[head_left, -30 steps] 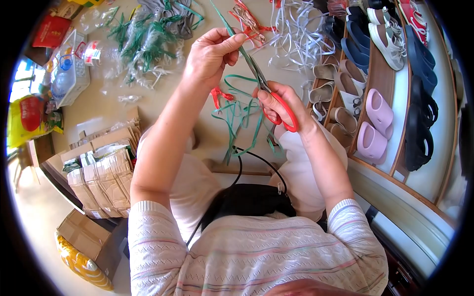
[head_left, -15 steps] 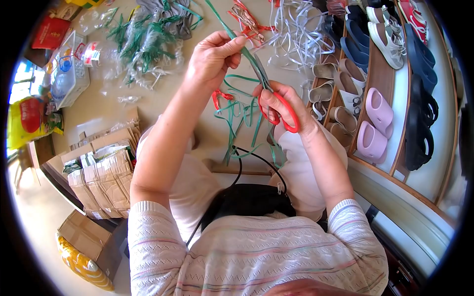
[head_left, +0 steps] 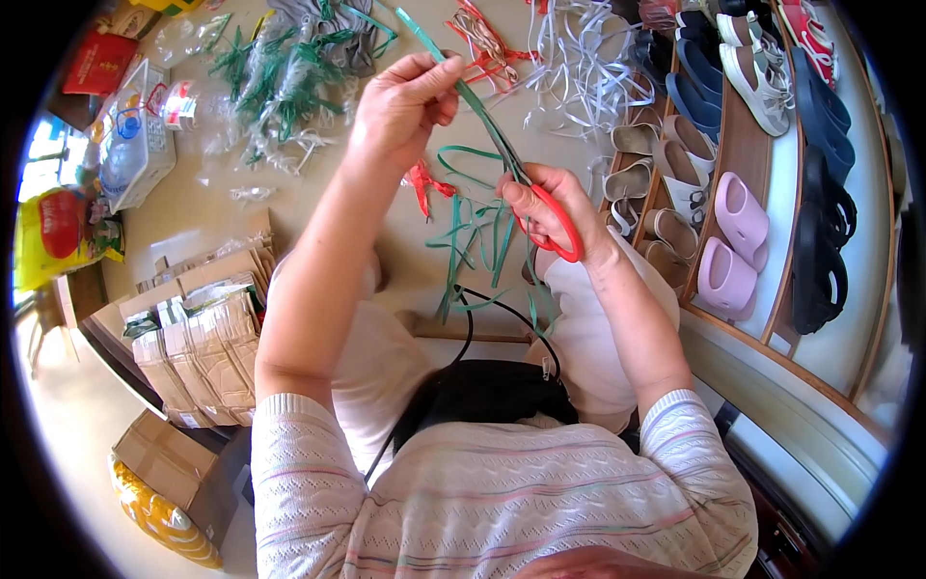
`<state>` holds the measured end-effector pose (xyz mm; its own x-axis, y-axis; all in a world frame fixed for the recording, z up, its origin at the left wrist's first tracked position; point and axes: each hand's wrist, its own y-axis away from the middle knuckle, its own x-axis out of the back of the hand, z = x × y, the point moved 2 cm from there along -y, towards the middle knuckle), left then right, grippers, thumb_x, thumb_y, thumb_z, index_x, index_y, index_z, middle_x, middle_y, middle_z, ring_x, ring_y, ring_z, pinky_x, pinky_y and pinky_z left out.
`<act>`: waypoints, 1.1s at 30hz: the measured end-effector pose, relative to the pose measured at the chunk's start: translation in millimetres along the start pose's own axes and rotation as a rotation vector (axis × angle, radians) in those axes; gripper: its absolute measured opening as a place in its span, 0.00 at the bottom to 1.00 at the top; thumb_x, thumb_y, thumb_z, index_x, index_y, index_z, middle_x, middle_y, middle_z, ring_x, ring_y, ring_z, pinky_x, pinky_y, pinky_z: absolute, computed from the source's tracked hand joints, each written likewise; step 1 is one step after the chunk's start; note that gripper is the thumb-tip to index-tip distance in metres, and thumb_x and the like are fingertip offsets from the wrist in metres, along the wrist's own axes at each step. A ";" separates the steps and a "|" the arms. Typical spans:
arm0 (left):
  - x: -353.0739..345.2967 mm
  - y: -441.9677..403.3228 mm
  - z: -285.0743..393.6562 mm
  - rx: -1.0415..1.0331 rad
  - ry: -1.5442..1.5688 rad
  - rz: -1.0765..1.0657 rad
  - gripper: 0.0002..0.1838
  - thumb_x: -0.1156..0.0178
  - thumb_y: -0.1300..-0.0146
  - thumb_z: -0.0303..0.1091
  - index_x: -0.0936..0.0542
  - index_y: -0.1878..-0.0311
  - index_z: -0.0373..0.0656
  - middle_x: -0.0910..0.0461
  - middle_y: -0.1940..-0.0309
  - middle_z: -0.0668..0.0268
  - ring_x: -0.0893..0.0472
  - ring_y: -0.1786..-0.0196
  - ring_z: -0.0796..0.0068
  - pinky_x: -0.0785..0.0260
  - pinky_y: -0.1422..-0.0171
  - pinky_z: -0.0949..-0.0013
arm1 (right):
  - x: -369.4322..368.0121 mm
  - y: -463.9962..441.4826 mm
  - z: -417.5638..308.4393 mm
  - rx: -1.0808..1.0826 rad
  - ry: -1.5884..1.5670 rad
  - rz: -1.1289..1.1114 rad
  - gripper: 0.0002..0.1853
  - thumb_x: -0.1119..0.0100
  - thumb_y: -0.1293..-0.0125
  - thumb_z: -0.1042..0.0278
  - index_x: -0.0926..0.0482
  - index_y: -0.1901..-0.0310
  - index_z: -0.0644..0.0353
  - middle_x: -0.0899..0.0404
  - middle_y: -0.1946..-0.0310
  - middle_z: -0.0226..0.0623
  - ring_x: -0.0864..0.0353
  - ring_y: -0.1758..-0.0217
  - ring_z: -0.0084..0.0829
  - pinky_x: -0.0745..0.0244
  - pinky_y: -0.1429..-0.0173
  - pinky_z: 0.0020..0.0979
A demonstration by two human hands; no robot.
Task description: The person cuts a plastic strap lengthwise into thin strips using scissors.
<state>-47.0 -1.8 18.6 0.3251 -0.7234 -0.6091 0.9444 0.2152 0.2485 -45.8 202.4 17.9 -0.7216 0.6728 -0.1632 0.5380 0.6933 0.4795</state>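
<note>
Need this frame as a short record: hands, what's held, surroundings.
left_hand: left hand pinching a green strip between thumb and fingers
right_hand: right hand gripping red-handled scissors
strip_path: from left hand down to the scissors
blade_state: unclear, strip and blades overlap
below_hands: loose green strips
floor_ahead: green-and-clear plastic heap, white ribbon pile
right_side: shoe rack with pink slippers
left_side: flattened cardboard

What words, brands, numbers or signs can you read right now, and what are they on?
Nothing can be read with certainty.
Red item, upper left: pale marking, too blurred to read.
Label on the clear bottle: too small and blurred to read.
Red-handled scissors: no lettering visible.
</note>
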 end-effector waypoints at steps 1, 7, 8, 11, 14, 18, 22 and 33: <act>2.4 -1.3 -0.2 -0.015 -0.005 0.004 0.04 0.39 0.43 0.30 0.24 0.69 0.43 0.27 0.80 0.72 0.29 0.80 0.81 0.39 0.76 0.79 | 0.0 -0.1 -0.2 -0.002 0.009 -0.002 0.17 0.43 0.39 0.53 0.26 0.63 0.60 0.36 0.84 0.20 0.42 0.85 0.11 0.49 0.84 0.16; -4.9 4.0 -14.0 0.029 -0.093 -0.019 0.05 0.38 0.44 0.30 0.24 0.71 0.42 0.26 0.80 0.71 0.29 0.80 0.82 0.39 0.76 0.80 | 1.0 -4.5 0.8 0.066 0.024 0.004 0.17 0.43 0.39 0.52 0.25 0.63 0.61 0.35 0.84 0.20 0.41 0.86 0.11 0.47 0.83 0.16; -5.8 4.4 -13.7 0.039 -0.102 -0.008 0.04 0.38 0.43 0.30 0.23 0.71 0.42 0.26 0.80 0.71 0.29 0.80 0.82 0.39 0.76 0.79 | 1.6 -3.7 -0.1 0.050 0.031 0.021 0.17 0.43 0.39 0.52 0.25 0.63 0.61 0.35 0.84 0.20 0.41 0.86 0.10 0.47 0.83 0.15; -6.1 5.6 -10.2 0.050 -0.111 -0.035 0.04 0.39 0.43 0.30 0.23 0.69 0.41 0.26 0.80 0.71 0.29 0.80 0.82 0.39 0.76 0.79 | 1.6 -0.7 -7.1 0.032 0.098 0.023 0.17 0.43 0.39 0.53 0.25 0.64 0.60 0.35 0.83 0.20 0.40 0.84 0.10 0.46 0.81 0.15; 0.6 1.6 1.3 -0.013 -0.110 0.037 0.05 0.39 0.43 0.30 0.23 0.70 0.41 0.26 0.80 0.70 0.29 0.80 0.81 0.40 0.75 0.78 | 3.6 0.7 -8.4 0.037 0.131 0.006 0.16 0.43 0.39 0.53 0.25 0.64 0.60 0.35 0.83 0.20 0.39 0.83 0.10 0.45 0.81 0.15; 4.0 -0.5 1.4 -0.056 -0.140 0.036 0.07 0.39 0.43 0.30 0.25 0.73 0.41 0.27 0.81 0.70 0.29 0.80 0.80 0.40 0.75 0.78 | 5.2 -3.6 -0.5 0.097 0.125 -0.009 0.16 0.42 0.40 0.52 0.24 0.63 0.59 0.35 0.83 0.19 0.40 0.84 0.10 0.46 0.80 0.14; -3.0 3.2 -6.0 -0.039 -0.171 0.033 0.07 0.37 0.44 0.31 0.25 0.74 0.42 0.26 0.81 0.69 0.27 0.80 0.80 0.38 0.76 0.78 | 1.4 -1.4 -7.0 0.052 0.120 0.002 0.16 0.42 0.39 0.53 0.24 0.63 0.59 0.35 0.83 0.19 0.41 0.84 0.09 0.46 0.81 0.14; -11.9 9.9 -8.4 0.005 -0.223 -0.025 0.08 0.40 0.41 0.34 0.24 0.72 0.40 0.25 0.81 0.68 0.27 0.79 0.81 0.38 0.74 0.78 | 1.3 -1.7 -6.8 0.047 0.005 0.038 0.17 0.41 0.41 0.51 0.25 0.65 0.59 0.36 0.84 0.18 0.43 0.87 0.10 0.49 0.84 0.15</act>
<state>-41.2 14.5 22.0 0.2824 -0.8559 -0.4333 0.9515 0.1925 0.2400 -50.7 200.3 22.7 -0.7023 0.6978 -0.1408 0.5851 0.6784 0.4443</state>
